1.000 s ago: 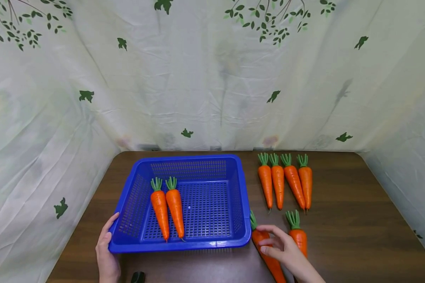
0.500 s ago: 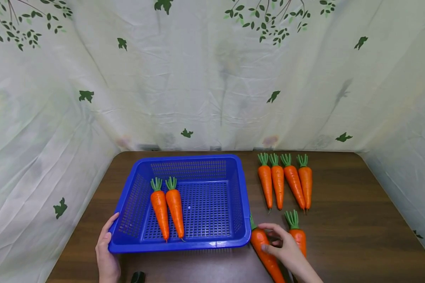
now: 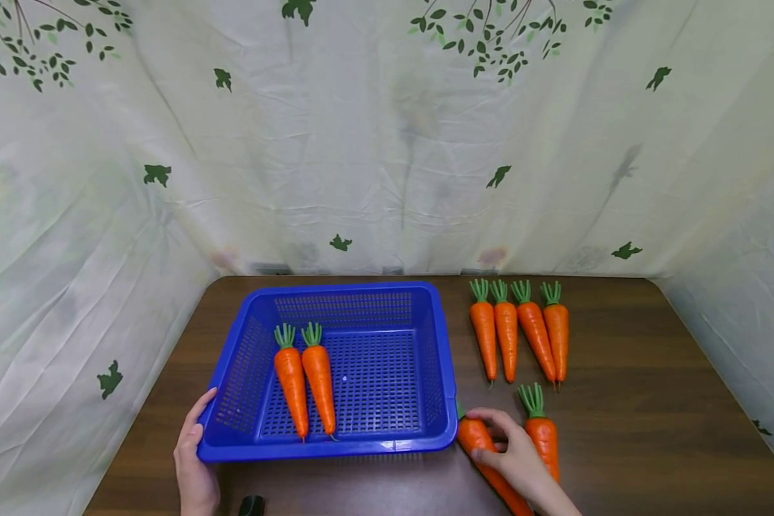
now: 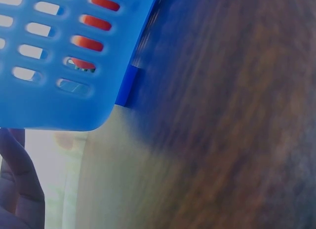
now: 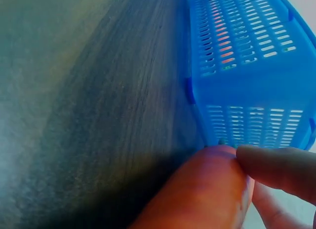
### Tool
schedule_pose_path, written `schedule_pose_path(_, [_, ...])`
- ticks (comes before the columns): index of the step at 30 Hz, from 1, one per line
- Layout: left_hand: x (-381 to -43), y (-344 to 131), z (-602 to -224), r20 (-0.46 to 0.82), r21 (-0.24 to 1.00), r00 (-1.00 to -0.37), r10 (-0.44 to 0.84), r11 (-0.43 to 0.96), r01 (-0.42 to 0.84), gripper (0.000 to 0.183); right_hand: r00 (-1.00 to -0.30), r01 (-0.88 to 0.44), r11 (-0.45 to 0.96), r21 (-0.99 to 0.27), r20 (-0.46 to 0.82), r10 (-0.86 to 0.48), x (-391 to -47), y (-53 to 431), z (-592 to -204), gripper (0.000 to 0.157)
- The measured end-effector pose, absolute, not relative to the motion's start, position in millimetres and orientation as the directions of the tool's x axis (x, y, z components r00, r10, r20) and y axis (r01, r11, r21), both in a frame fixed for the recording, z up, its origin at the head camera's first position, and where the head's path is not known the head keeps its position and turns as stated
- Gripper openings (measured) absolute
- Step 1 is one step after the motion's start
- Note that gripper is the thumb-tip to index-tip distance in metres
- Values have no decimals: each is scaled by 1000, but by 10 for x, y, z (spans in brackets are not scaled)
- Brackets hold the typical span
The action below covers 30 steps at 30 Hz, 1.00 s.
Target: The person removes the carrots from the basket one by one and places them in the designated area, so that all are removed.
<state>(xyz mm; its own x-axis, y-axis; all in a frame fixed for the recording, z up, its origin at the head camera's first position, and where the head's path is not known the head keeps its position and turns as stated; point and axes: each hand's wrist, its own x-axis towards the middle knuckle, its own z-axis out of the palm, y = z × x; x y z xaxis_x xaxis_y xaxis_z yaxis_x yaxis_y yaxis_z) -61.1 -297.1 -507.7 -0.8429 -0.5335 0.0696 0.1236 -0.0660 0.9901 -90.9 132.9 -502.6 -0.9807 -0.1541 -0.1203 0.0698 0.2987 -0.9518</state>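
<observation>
In the head view my left hand [image 3: 196, 455] grips the left rim of a blue plastic basket [image 3: 325, 449]. Two orange carrots with green tops, a left one [image 3: 291, 383] and a right one [image 3: 319, 380], lie side by side in it. My right hand [image 3: 519, 459] pinches another carrot [image 3: 480, 448] just outside the basket's near right corner, its green top mostly hidden. The right wrist view shows the thumb [image 5: 276, 170] against this carrot [image 5: 202, 189]. Right beside that hand lies one more carrot [image 3: 543, 438], its lower end covered by the hand.
Several carrots [image 3: 506, 337] lie in a row on the brown table [image 3: 632, 401], behind the right hand. A small black object [image 3: 251, 505] sits at the near edge, below the basket. A pale leaf-print cloth [image 3: 387, 158] hangs around the table's back and sides.
My right hand and the carrot in it have shifted slightly; the carrot's lower end has swung to the right. The left hand and basket have stayed in place.
</observation>
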Motion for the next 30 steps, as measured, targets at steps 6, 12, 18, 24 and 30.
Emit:
schedule_pose_path(6, [-614,-2969,-5068,70,990,-844,-532,-67,124,50,-981,154,296,-943,-182,-70,-875,1353,-4975,48])
schedule_pose_path(12, [-613,-2969,-5058,54,993,-845,-532,-64,104,50,-973,220,334,-917,-232,3,-833,1388,-4910,46])
schedule_pose_path(18, [-617,-2966,-5066,62,990,-841,-537,-73,120,50,-985,167,418,-893,-172,26,-792,1398,-4911,46])
schedule_pose_path(24, [-614,-2966,-5066,54,991,-842,-537,-75,112,50,-985,170,450,-877,-157,67,-771,1399,-4906,47])
schedule_pose_path(30, [-616,-2968,-5062,43,992,-846,-532,-78,100,50,-983,186,451,-873,-167,82,-764,1415,-4917,48])
